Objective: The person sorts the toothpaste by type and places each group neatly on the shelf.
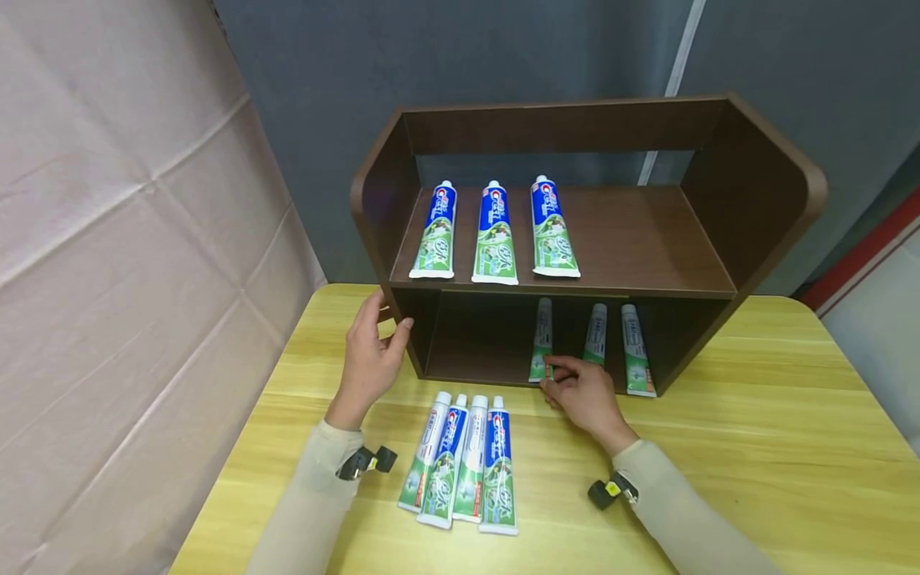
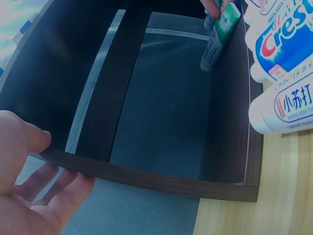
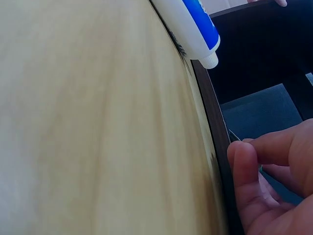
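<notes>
My right hand (image 1: 585,399) pinches the lower end of a green-and-white toothpaste tube (image 1: 543,329) lying on the lower level of a dark brown shelf (image 1: 632,239). In the right wrist view, thumb and forefinger meet at the shelf's front edge, and the fingers hide most of that tube. My left hand (image 1: 370,355) grips the shelf's left side panel, its thumb on the inner side and its fingers outside, as the left wrist view shows. To the right of the pinched tube lie two similar tubes, one middle tube (image 1: 596,329) partly behind my hand and one outer tube (image 1: 637,351).
Three blue-and-green Crest toothpaste tubes (image 1: 494,231) lie side by side on the upper level, left of its right half. On the wooden table (image 1: 755,447), several mixed tubes (image 1: 498,471) lie close together before the shelf. A grey partition (image 1: 503,48) stands behind.
</notes>
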A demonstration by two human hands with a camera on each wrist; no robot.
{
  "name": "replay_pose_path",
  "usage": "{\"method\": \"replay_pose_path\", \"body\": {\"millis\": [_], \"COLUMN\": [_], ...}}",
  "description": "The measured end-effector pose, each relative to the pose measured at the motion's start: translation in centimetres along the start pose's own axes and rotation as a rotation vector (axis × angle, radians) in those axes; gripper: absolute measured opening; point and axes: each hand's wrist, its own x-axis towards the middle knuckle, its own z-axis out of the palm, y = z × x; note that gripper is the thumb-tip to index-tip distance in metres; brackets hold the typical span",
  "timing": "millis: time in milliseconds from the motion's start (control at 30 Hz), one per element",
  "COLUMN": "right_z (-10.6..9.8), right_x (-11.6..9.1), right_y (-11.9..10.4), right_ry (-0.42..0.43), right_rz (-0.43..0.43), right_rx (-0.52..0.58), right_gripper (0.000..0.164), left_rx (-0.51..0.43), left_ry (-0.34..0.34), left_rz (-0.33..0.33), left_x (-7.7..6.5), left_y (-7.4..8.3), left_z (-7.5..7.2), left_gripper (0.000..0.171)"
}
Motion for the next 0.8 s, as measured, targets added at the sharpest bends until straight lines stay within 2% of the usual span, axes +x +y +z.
{"method": "replay_pose_path", "body": {"millis": [500, 800], "right_z": [-0.65, -0.93], "right_x": [-0.17, -0.64], "right_y": [-0.17, -0.7], "right_ry": [0.01, 0.002], "right_rz": [0.006, 0.0], "right_rx": [-0.035, -0.001], "right_gripper": [0.041, 0.04], "left_rx": [0.007, -0.005], "left_ry": [0.009, 0.007], "left_rz": [0.017, 0.022], "left_x": [-0.11, -0.08], "left_y": [-0.23, -0.22], "left_z": [0.04, 0.12], "left_gripper": [0.052, 0.051]}}
